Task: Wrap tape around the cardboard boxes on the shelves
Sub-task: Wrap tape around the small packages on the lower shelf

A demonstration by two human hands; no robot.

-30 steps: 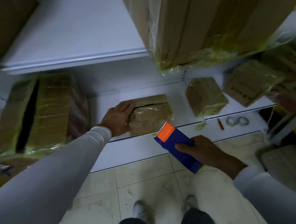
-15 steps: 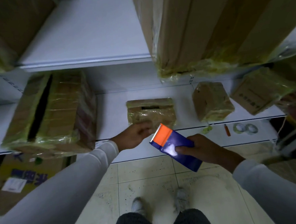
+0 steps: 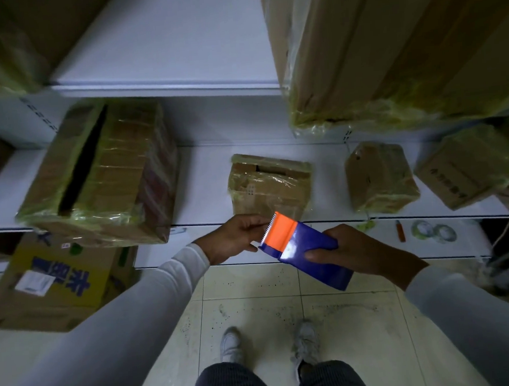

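My right hand (image 3: 345,254) grips a blue tape dispenser (image 3: 307,254) with an orange serrated head, held in front of the lower shelf (image 3: 207,178). My left hand (image 3: 235,238) pinches at the dispenser's toothed edge; any tape between the fingers is too clear to see. Just behind them a small cardboard box (image 3: 269,185) wrapped in clear tape sits on the shelf. A large wrapped box (image 3: 101,179) with a dark slot in its top stands at the left. Two more small wrapped boxes, one (image 3: 380,176) beside the other (image 3: 468,167), lie to the right.
A tall wrapped carton (image 3: 387,42) fills the upper shelf at the right. Two tape rolls (image 3: 433,231) and a small orange tool (image 3: 400,230) lie on the bottom ledge. A printed carton (image 3: 57,279) sits on the tiled floor at the left. My shoes (image 3: 267,345) stand below.
My left hand has left the small middle box and come back to the dispenser's serrated edge. The view has drawn back from the shelf, and the dispenser has tilted flatter.
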